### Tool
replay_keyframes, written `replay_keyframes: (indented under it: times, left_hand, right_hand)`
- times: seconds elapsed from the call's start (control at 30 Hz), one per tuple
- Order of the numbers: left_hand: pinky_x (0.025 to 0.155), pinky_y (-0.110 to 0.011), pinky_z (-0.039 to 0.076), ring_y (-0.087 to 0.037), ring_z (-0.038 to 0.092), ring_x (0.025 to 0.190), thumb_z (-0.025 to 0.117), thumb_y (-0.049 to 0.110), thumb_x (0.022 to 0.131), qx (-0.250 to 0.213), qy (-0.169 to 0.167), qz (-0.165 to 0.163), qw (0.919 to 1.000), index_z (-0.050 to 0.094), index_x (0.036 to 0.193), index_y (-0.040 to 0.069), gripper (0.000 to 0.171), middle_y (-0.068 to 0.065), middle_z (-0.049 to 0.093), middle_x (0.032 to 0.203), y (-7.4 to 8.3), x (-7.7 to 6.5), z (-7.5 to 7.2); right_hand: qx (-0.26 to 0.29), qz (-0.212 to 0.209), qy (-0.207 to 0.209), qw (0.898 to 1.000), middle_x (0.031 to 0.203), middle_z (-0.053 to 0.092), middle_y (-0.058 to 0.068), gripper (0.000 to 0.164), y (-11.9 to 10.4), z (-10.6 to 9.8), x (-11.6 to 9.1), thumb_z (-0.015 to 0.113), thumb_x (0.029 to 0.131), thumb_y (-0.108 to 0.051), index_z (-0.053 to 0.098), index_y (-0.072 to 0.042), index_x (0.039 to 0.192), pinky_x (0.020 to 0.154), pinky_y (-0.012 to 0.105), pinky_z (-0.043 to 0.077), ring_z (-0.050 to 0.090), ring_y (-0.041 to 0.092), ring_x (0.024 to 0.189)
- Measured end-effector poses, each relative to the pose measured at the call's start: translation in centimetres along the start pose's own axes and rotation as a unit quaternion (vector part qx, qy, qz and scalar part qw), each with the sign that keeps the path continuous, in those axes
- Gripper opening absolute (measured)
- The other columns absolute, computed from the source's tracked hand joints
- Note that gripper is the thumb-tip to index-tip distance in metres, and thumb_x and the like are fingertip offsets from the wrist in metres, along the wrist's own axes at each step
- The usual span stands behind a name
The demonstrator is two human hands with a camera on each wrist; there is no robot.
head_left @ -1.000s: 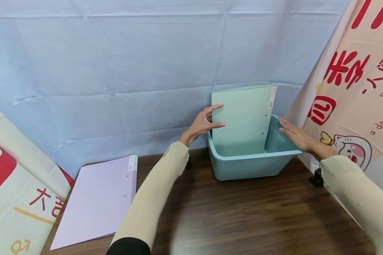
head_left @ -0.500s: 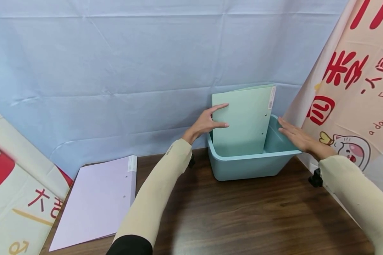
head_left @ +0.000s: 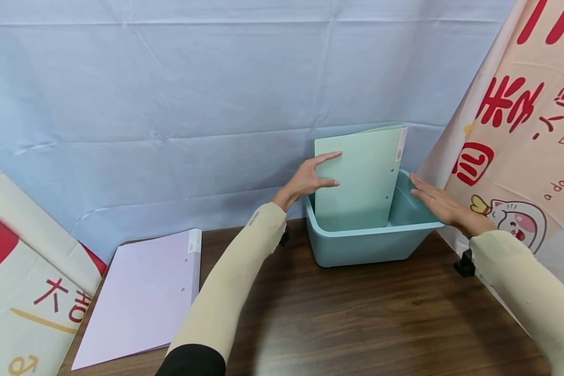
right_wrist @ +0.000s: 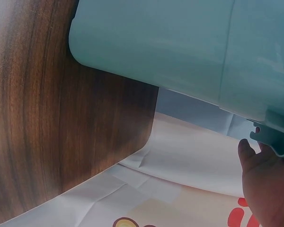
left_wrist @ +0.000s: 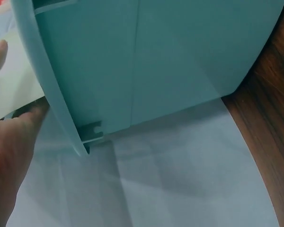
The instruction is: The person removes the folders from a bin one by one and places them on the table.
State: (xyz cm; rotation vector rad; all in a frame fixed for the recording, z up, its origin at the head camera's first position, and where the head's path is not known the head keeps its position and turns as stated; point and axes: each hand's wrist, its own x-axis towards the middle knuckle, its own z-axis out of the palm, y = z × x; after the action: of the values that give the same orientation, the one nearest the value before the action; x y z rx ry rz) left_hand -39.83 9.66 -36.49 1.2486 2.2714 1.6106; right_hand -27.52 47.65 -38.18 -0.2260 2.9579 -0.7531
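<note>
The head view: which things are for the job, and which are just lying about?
Looks like part of the job:
- green folder, standing in the bin
- blue bin
- left hand, at the folder's edge
- right hand, at the bin's end

Probably just there:
- purple folder, untouched, though maybe for later
- blue cloth behind

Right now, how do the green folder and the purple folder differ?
The green folder stands on edge in the bin, while the purple folder lies flat on the table. The left hand is at the green folder's side; neither hand is at the purple folder. Both have a white label near one corner and two small round marks.
</note>
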Motion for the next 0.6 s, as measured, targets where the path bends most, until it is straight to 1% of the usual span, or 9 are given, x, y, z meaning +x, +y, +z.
replay_keyframes:
  times: [0.07,0.13,0.23,0.3,0.5,0.57,0.6]
  left_hand:
    - [0.123,-0.035,0.036,-0.005,0.035,0.153,0.085,0.012,0.091,0.000,0.007,-0.004,1.0000,0.052,0.158,0.030,0.077,0.012,0.045,0.165,0.0,0.1,0.1]
    - [0.120,-0.033,0.040,-0.005,0.036,0.153,0.085,0.006,0.090,-0.003,0.015,-0.008,0.9999,0.053,0.158,0.030,0.079,0.012,0.045,0.164,0.0,0.1,0.3]
    - [0.114,-0.031,0.047,-0.007,0.037,0.153,0.083,-0.005,0.088,-0.001,0.028,-0.009,0.9996,0.055,0.157,0.029,0.082,0.010,0.047,0.164,0.0,0.1,0.6]
    - [0.112,-0.030,0.049,-0.009,0.038,0.153,0.081,-0.010,0.087,0.005,0.035,-0.007,0.9993,0.055,0.157,0.028,0.083,0.009,0.047,0.164,0.0,0.2,0.8]
    - [0.112,-0.029,0.048,-0.006,0.039,0.152,0.077,-0.014,0.088,0.016,0.053,0.000,0.9985,0.055,0.156,0.030,0.084,0.011,0.048,0.163,-0.2,0.2,1.1]
    - [0.108,-0.027,0.049,-0.004,0.039,0.151,0.077,-0.014,0.088,0.015,0.058,0.000,0.9982,0.056,0.156,0.031,0.084,0.012,0.048,0.163,-0.2,0.1,1.2]
    - [0.104,-0.026,0.050,-0.005,0.040,0.151,0.076,-0.014,0.088,0.014,0.060,0.002,0.9981,0.056,0.156,0.031,0.084,0.012,0.048,0.163,-0.2,0.0,1.3]
  right_hand:
    - [0.001,0.005,-0.002,1.000,0.176,-0.014,0.017,0.073,0.0,0.0,0.0,0.030,0.115,-0.044,-0.011,-0.020,0.170,0.116,0.083,-0.004,-0.010,0.050,0.159]
    - [0.003,0.006,-0.004,1.000,0.176,-0.014,0.017,0.073,0.0,0.0,-0.1,0.030,0.115,-0.044,-0.012,-0.020,0.169,0.116,0.082,-0.004,-0.011,0.050,0.159]
    - [0.005,0.004,-0.006,1.000,0.176,-0.014,0.017,0.072,-0.1,0.0,-0.1,0.029,0.115,-0.044,-0.012,-0.020,0.169,0.116,0.082,-0.005,-0.011,0.050,0.159]
    - [0.006,0.001,-0.005,1.000,0.175,-0.014,0.018,0.073,-0.1,0.0,-0.1,0.029,0.115,-0.044,-0.012,-0.019,0.169,0.117,0.082,-0.005,-0.011,0.051,0.159]
    - [0.004,-0.011,0.002,1.000,0.175,-0.013,0.019,0.073,0.0,-0.1,-0.1,0.030,0.115,-0.043,-0.011,-0.015,0.169,0.118,0.080,-0.005,-0.010,0.051,0.159]
    - [0.005,-0.012,0.002,1.000,0.175,-0.013,0.019,0.072,0.0,-0.1,-0.1,0.029,0.115,-0.042,-0.010,-0.015,0.169,0.118,0.080,-0.005,-0.010,0.051,0.159]
    - [0.005,-0.012,0.001,1.000,0.175,-0.013,0.019,0.072,0.0,-0.1,-0.1,0.029,0.115,-0.042,-0.010,-0.014,0.169,0.118,0.081,-0.005,-0.010,0.051,0.159]
